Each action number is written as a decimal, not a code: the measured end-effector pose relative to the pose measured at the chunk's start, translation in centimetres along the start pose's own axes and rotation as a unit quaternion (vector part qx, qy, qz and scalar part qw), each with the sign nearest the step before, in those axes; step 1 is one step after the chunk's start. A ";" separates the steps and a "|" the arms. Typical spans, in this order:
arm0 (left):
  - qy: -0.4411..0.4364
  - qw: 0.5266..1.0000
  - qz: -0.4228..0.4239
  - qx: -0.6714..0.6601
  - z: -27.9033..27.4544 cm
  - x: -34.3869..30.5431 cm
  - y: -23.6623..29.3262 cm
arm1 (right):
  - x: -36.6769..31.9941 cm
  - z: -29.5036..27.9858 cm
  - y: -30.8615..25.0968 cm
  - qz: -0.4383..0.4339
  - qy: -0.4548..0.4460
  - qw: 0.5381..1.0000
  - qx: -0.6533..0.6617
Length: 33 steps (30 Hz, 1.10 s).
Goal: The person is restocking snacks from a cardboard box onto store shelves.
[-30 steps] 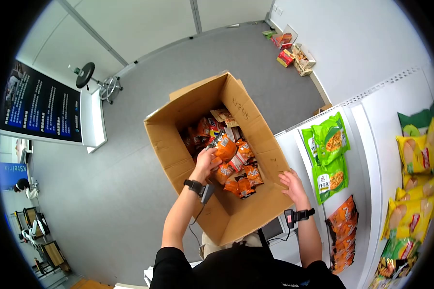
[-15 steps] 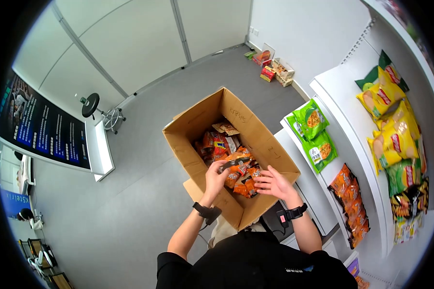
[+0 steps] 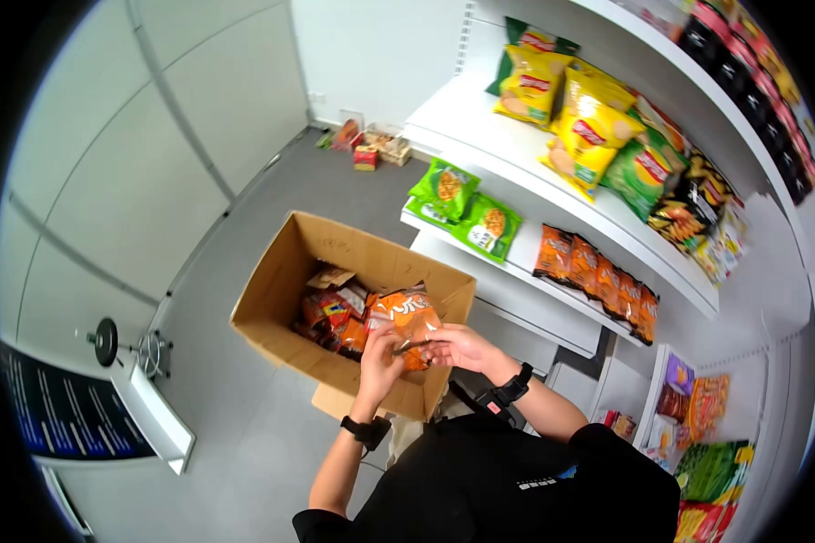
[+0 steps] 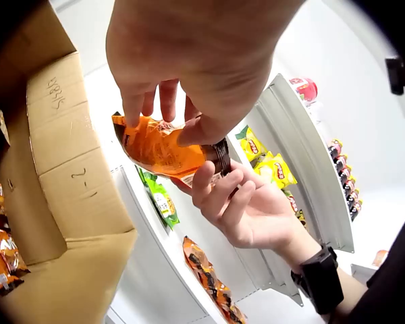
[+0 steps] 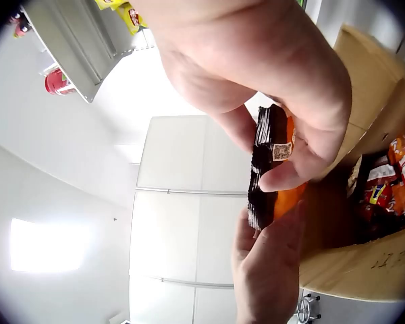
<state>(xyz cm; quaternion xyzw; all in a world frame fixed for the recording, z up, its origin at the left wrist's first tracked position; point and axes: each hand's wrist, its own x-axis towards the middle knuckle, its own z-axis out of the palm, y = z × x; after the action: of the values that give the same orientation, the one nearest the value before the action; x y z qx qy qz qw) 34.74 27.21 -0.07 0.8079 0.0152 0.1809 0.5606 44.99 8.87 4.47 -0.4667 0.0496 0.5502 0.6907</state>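
Note:
An orange snack bag with black ends is held up over the open cardboard box. My left hand holds one side of it, fingers and thumb bent onto the wrapper. My right hand pinches its black crimped end, which shows a small printed code label in the right wrist view. In the left wrist view the bag lies between both hands, with the left hand above and the right hand below. More orange and red packets lie inside the box under the hands.
Shelves stand to the right. Green bags and a row of orange bags sit on the lower shelf, yellow chip bags above. Small cartons lie on the floor by the wall. A round stool is at left.
The left hand has lifted the orange bag from the box. The right hand has come off the box side and now grips the bag too. The head view has turned right toward the shelves.

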 end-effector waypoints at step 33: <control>-0.130 0.892 -0.345 -0.261 6.8 6.8 1.5 | -2.2 -18.5 -4.7 -0.332 0.273 0.896 0.110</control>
<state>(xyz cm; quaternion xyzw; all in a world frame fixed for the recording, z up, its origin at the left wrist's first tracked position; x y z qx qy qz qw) 42.96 22.06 1.11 0.5929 0.1724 -0.1332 0.7752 56.15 -5.49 -1.83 -0.5088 0.1393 0.1311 0.8393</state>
